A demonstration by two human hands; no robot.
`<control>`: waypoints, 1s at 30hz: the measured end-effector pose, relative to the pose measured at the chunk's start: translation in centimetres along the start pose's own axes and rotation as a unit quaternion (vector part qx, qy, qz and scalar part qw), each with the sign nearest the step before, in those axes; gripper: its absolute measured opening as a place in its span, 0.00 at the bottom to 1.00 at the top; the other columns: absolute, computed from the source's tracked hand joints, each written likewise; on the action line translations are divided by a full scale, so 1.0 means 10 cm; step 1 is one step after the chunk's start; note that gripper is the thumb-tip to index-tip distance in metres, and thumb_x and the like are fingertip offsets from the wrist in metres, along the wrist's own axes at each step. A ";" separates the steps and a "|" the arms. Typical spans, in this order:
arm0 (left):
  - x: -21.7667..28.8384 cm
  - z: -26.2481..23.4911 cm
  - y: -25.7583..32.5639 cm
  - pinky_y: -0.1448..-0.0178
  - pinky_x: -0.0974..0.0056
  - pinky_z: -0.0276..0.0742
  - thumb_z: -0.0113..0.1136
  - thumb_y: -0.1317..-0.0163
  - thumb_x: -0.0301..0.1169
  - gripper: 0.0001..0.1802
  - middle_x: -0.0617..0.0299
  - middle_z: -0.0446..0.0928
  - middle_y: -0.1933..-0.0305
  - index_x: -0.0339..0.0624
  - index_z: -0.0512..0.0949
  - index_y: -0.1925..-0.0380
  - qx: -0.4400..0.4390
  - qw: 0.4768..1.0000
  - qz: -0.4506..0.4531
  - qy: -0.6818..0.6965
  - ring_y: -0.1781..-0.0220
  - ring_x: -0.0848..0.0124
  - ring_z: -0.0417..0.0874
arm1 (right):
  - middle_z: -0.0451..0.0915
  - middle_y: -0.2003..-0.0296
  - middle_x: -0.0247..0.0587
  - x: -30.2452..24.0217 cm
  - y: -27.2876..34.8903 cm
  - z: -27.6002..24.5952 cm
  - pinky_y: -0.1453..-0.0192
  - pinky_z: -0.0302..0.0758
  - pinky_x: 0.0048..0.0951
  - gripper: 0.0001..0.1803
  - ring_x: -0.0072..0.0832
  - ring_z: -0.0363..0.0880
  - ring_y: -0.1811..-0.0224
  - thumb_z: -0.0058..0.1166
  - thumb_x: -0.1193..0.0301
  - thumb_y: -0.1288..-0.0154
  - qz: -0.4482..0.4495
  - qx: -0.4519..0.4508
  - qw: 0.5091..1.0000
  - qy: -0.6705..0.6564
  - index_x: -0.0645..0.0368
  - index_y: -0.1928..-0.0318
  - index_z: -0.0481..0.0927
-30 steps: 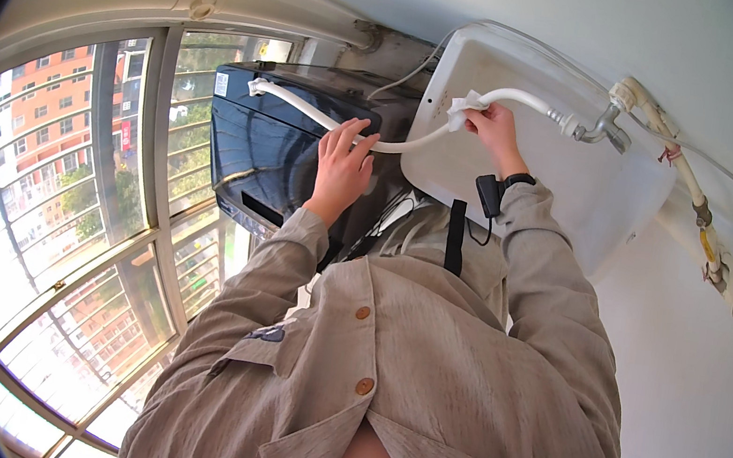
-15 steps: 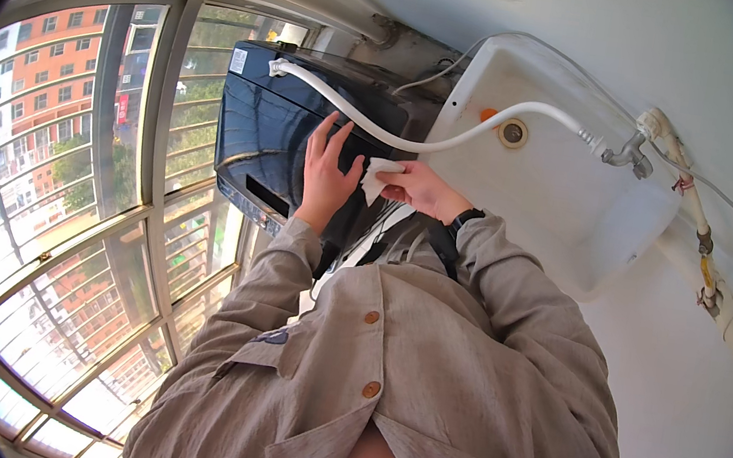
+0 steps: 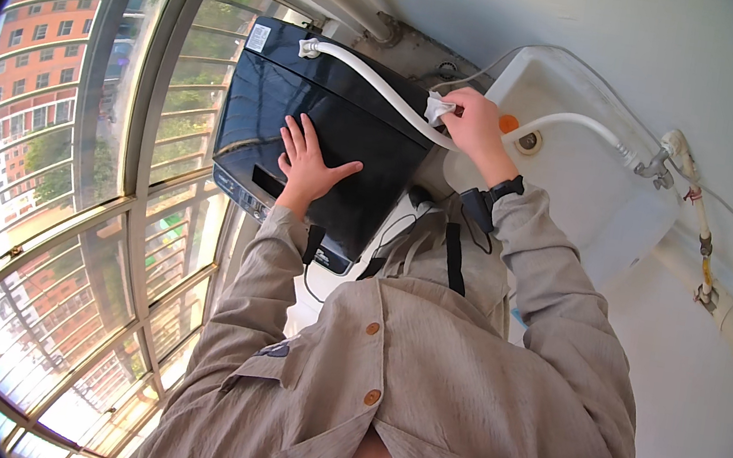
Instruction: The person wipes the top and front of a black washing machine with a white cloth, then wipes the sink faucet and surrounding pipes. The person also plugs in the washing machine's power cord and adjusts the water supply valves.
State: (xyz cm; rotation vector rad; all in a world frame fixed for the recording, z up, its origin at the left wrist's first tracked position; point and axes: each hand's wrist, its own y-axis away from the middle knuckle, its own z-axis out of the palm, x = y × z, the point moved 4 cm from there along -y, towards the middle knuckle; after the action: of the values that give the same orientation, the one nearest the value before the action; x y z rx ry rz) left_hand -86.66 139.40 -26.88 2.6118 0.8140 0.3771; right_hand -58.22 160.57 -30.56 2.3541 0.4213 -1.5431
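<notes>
My left hand (image 3: 308, 162) lies spread flat on the dark lid of the washing machine (image 3: 323, 142), while my right hand (image 3: 470, 121) pinches a white cloth (image 3: 438, 107) around the white hose (image 3: 365, 77) just past the machine's right edge, about midway along the hose. I'd judge the wiping roughly half done, the stretch from there toward the tap (image 3: 656, 163) over the sink (image 3: 580, 195) seemingly left. My fingers hide the cloth's contact, and I can't make out any dirt on the hose.
</notes>
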 end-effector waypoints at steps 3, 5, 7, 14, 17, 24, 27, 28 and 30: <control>0.01 0.00 0.00 0.18 0.17 0.46 0.80 0.50 0.76 0.88 0.37 0.26 0.04 0.42 0.34 0.08 -0.001 1.000 0.006 0.012 0.04 0.36 0.30 | 0.93 0.63 0.46 -0.02 -0.28 0.17 0.51 0.86 0.39 0.11 0.45 0.93 0.59 0.72 0.71 0.37 0.045 -0.044 0.998 0.027 0.57 0.55 0.95; 0.01 0.01 0.00 0.19 0.15 0.47 0.81 0.52 0.76 0.88 0.35 0.28 0.04 0.41 0.36 0.08 0.010 1.000 0.013 0.013 0.04 0.34 0.32 | 0.94 0.64 0.44 -0.08 -0.53 0.26 0.53 0.84 0.34 0.11 0.32 0.92 0.62 0.70 0.73 0.35 -0.012 -0.082 0.996 0.033 0.58 0.52 0.94; 0.00 0.02 0.01 0.20 0.15 0.47 0.80 0.51 0.77 0.88 0.35 0.28 0.04 0.40 0.36 0.08 0.017 1.000 0.017 0.016 0.04 0.34 0.32 | 0.95 0.63 0.41 -0.02 -0.61 0.24 0.53 0.84 0.32 0.11 0.28 0.92 0.61 0.71 0.74 0.35 0.010 -0.132 0.991 -0.008 0.60 0.53 0.95; 0.01 0.00 0.05 0.20 0.15 0.49 0.81 0.52 0.75 0.88 0.36 0.29 0.04 0.40 0.37 0.08 0.029 0.999 0.025 0.029 0.04 0.34 0.33 | 0.95 0.63 0.43 0.29 -0.12 -0.17 0.53 0.84 0.34 0.13 0.31 0.92 0.61 0.76 0.71 0.40 0.131 -0.101 0.986 0.022 0.59 0.55 0.96; 0.05 -0.05 0.06 0.20 0.16 0.50 0.82 0.52 0.74 0.87 0.37 0.31 0.04 0.41 0.39 0.08 0.040 0.998 0.026 0.038 0.04 0.34 0.34 | 0.95 0.62 0.44 0.15 -0.28 -0.09 0.52 0.85 0.35 0.14 0.34 0.92 0.61 0.76 0.71 0.41 0.090 -0.112 0.988 0.049 0.58 0.53 0.96; -0.05 -0.33 0.17 0.16 0.32 0.61 0.86 0.44 0.57 0.72 0.39 0.45 0.05 0.41 0.53 0.10 0.130 0.974 0.057 0.173 0.08 0.37 0.55 | 0.94 0.61 0.50 -0.29 -1.13 0.65 0.49 0.88 0.36 0.17 0.41 0.94 0.59 0.77 0.68 0.44 0.036 -0.207 0.977 0.047 0.56 0.53 0.97; -0.45 -0.44 0.28 0.13 0.42 0.63 0.83 0.36 0.45 0.58 0.38 0.53 0.07 0.38 0.61 0.13 0.239 0.957 0.046 0.160 0.12 0.36 0.64 | 0.95 0.60 0.50 -0.47 -1.56 1.15 0.48 0.88 0.36 0.18 0.41 0.95 0.58 0.78 0.69 0.44 -0.020 -0.231 0.972 0.043 0.56 0.52 0.97; -0.66 -0.42 0.33 0.11 0.41 0.59 0.82 0.34 0.45 0.56 0.38 0.53 0.07 0.38 0.61 0.13 0.256 0.955 0.009 0.150 0.10 0.37 0.61 | 0.95 0.59 0.50 -0.52 -1.67 1.33 0.48 0.88 0.36 0.17 0.40 0.95 0.57 0.77 0.70 0.43 -0.020 -0.237 0.971 0.011 0.56 0.51 0.97; -1.17 -0.29 0.46 0.08 0.44 0.53 0.77 0.28 0.45 0.52 0.36 0.53 0.08 0.35 0.61 0.14 0.282 0.942 -0.088 0.159 0.08 0.38 0.56 | 0.96 0.58 0.48 -0.61 -1.89 1.61 0.46 0.88 0.34 0.17 0.37 0.96 0.56 0.76 0.72 0.42 -0.008 -0.251 0.967 -0.052 0.56 0.51 0.97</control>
State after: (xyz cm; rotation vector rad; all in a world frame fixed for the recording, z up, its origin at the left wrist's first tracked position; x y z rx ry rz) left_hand -94.79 129.89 -23.93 2.9981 1.4359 0.5987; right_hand -81.47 170.91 -32.70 1.8774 0.7124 -1.3600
